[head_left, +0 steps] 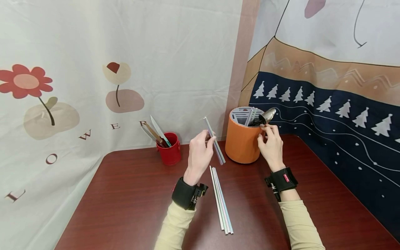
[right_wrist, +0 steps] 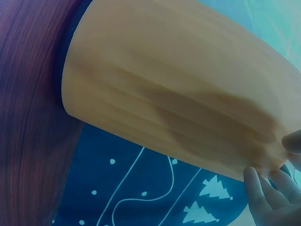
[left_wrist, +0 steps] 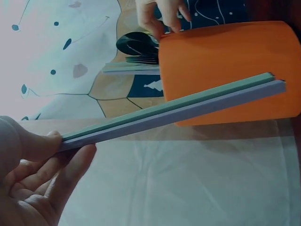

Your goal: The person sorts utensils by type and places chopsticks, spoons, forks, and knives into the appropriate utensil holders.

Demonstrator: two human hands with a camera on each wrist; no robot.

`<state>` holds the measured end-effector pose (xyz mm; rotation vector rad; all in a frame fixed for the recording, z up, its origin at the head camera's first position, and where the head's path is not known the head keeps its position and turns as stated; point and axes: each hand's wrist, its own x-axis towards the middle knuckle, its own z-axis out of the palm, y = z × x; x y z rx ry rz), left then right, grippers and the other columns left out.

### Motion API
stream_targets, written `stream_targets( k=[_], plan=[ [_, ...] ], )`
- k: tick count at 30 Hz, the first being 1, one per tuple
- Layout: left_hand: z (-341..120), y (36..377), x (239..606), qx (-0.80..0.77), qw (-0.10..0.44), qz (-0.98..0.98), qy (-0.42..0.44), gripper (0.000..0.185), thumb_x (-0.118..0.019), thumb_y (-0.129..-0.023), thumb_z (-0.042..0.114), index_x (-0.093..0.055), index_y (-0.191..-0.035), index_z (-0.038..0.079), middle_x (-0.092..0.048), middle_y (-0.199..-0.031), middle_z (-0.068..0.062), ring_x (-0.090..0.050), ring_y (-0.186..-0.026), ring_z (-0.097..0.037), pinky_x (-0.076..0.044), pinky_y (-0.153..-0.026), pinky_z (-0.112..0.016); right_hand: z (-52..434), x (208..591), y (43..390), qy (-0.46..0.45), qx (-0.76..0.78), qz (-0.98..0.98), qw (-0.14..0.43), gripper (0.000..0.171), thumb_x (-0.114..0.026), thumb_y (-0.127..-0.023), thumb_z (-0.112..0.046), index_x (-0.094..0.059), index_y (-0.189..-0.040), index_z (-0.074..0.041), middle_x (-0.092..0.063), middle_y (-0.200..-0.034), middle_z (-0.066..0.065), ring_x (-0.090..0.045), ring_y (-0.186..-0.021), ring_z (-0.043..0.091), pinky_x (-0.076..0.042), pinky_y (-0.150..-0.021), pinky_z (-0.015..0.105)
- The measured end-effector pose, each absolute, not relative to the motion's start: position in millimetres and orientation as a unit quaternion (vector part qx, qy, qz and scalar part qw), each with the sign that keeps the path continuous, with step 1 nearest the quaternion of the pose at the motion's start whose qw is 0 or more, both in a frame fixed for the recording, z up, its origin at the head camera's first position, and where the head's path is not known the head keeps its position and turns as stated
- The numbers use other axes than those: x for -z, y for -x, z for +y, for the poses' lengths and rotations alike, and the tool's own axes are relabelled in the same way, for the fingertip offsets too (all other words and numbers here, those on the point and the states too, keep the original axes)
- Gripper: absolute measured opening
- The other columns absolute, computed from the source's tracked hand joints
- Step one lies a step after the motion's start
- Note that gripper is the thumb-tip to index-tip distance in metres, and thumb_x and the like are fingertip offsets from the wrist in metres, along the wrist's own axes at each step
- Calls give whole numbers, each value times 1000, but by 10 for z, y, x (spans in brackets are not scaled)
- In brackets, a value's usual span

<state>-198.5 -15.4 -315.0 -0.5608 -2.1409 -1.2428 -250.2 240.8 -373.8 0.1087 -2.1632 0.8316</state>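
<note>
Cream sleeves and black wrist straps sit lowest in the head view, over a dark red table [head_left: 125,208]. Between the forearms four thin sticks [head_left: 221,199] lie side by side on the wood, running away from the person.

Just past their far ends the left hand [head_left: 198,156] is raised off the table. Its thumb and fingers [left_wrist: 70,169] pinch one end of a pair of sticks [head_left: 214,140], one green and one lilac, pressed flat together. The pair slants up and away from the hand, its free end in the air beside an orange holder [head_left: 242,142]. From the left wrist view the pair crosses in front of the holder's wall without clearly touching it.

The holder stands upright on the table near the back right corner, with a slotted top. A spoon [head_left: 268,115] and several more sticks [head_left: 251,116] stand in it. The right hand [head_left: 272,144] is at the holder's right rim, fingers [head_left: 268,129] curled at the spoon's handle just below the bowl; whether they actually clamp it I cannot tell. In the right wrist view only the fingertips [right_wrist: 265,197] show, touching the holder's rim.

Left of the holder, well apart from it, a small red cup [head_left: 169,149] holds knives [head_left: 156,133], blades up. Printed cloth hangs behind the table, flowers on the left, pine trees on the right.
</note>
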Motion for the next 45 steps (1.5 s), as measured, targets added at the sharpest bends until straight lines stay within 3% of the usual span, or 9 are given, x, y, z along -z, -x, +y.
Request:
stream_targets(
  k=[13,22,34,45],
  plan=[
    [127,2219,2800,481,424,-723,256,16,-59,-93,12,-62,-99,-3,-70,-97,-15,-70,-88,-22,-56,-80,-20,2404,3736,2501,-42,-329,-854,401,23,-57,-88,-4,-64,-110,2,-53,-122,19,-62,-88,40,-54,-79,50],
    [312,2411,2770,475,484,-680,279,16,-58,-93,8,-62,-102,-4,-69,-96,-17,-70,-88,-22,-54,-82,-16,2403,3737,2504,-47,-326,-855,401,24,-58,-88,-3,-64,-110,2,-53,-121,20,-61,-88,40,-54,-79,51],
    [470,2643,2862,435,480,-701,298,13,-59,-93,7,-64,-101,-2,-70,-97,-13,-70,-89,-19,-54,-81,-18,2415,3740,2499,-50,-325,-854,403,23,-58,-88,-4,-64,-109,1,-53,-121,20,-61,-88,39,-55,-79,50],
    [565,2772,2876,402,433,-742,317,16,-58,-93,11,-64,-103,-1,-70,-97,-11,-69,-93,-18,-54,-85,-20,2419,3739,2505,-51,-326,-854,401,22,-58,-88,-4,-63,-109,2,-52,-122,20,-61,-90,40,-54,-79,51]
  ],
)
